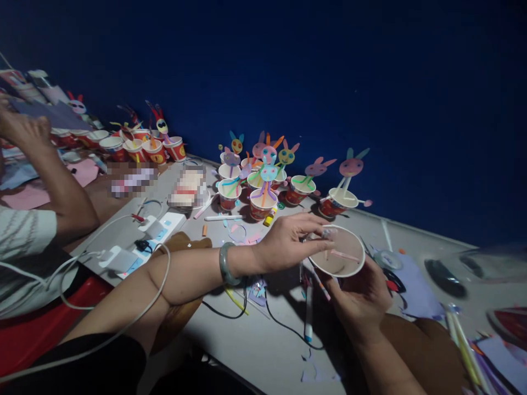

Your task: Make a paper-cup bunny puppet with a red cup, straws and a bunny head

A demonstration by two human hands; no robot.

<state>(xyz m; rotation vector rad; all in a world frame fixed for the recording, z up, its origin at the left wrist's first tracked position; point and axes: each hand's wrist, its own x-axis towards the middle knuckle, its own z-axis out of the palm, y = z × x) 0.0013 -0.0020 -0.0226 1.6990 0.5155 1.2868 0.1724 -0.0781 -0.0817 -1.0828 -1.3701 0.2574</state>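
Observation:
A white-rimmed paper cup (354,266) is tilted so that its inside faces me. My right hand (366,299) wraps around its outside from below and the right, holding it. Pinkish strips (345,255) show inside the cup. Over the cup's left rim reaches my left hand (288,241), with a jade-coloured bangle (226,263) on its wrist. Its thumb and fingers are pinched together at the mouth of the cup. A small, pale, see-through bit (329,234) shows at the fingertips, too blurred to name.
Several red paper cups with rabbit-faced figures (269,173) stand behind my hands. A power strip (160,238) with cables lies left, scissors (393,280) and purple paper (424,285) right. Markers (224,218) and scraps litter the table. Another person's arm (68,170) is at far left.

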